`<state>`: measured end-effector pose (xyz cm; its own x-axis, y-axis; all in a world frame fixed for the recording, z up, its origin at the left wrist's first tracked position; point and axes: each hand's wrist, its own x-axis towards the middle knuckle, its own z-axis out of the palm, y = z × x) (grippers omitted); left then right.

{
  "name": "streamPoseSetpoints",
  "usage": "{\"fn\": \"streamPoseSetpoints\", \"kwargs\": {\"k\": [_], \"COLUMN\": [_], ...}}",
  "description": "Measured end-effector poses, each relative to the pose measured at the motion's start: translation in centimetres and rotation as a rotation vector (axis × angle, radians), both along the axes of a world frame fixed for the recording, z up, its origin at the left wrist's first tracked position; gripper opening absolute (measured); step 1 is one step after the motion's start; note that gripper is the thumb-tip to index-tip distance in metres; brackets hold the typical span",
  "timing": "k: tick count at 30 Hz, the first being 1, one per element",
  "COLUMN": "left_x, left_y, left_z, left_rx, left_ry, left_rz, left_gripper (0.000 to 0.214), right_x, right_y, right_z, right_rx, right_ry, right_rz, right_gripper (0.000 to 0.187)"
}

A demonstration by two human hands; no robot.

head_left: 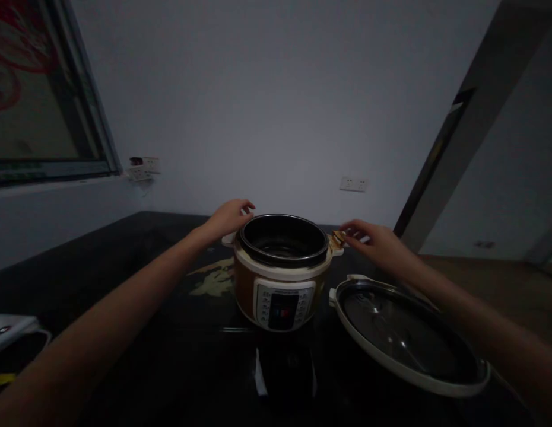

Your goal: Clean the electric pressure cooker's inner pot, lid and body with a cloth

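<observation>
An electric pressure cooker (246, 289) with a brown body and cream rim stands on the dark table, its control panel facing me. The dark inner pot (285, 260) sits inside it, uncovered. My left hand (231, 216) is at the pot's left rim, fingers loosely bent and apart, holding nothing I can see. On the other side, my right hand (371, 234) is beside the yellowish bracket (337, 238) at the cooker's right handle, thumb and fingers parted. Whether its fingertips touch the bracket, I cannot tell. The detached lid (405, 335) lies underside up beneath my right forearm.
The dark glossy table (178, 367) reaches back to a pale wall (276, 107). A white device with a cable (11, 326) lies at the left edge. Wall sockets (353, 184) are behind the cooker, and a window (40, 95) is at upper left.
</observation>
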<state>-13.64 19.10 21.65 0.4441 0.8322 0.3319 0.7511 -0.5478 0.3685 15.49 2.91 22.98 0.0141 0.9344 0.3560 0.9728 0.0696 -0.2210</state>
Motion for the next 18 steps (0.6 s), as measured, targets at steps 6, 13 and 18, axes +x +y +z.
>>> {"fn": "streamPoseSetpoints", "kwargs": {"k": [6, 13, 18], "left_x": [0.3, 0.8, 0.9], "left_y": [4.7, 5.3, 5.3], "left_z": [-2.5, -2.7, -2.7], "left_rx": [-0.151, -0.198, -0.179], "left_ry": [0.268, 0.388, 0.418], "left_rz": [0.098, 0.104, 0.113], "left_gripper": [0.032, 0.032, 0.032], "right_x": [-1.9, -3.2, -2.9], "right_y": [7.9, 9.2, 10.1], "right_z": [-0.9, -1.6, -1.7], "right_rx": [-0.283, -0.401, -0.528], "right_ry": [-0.259, -0.27, -0.238], "right_rz": [-0.19, -0.284, -0.295], "right_gripper": [0.037, 0.045, 0.032]}}
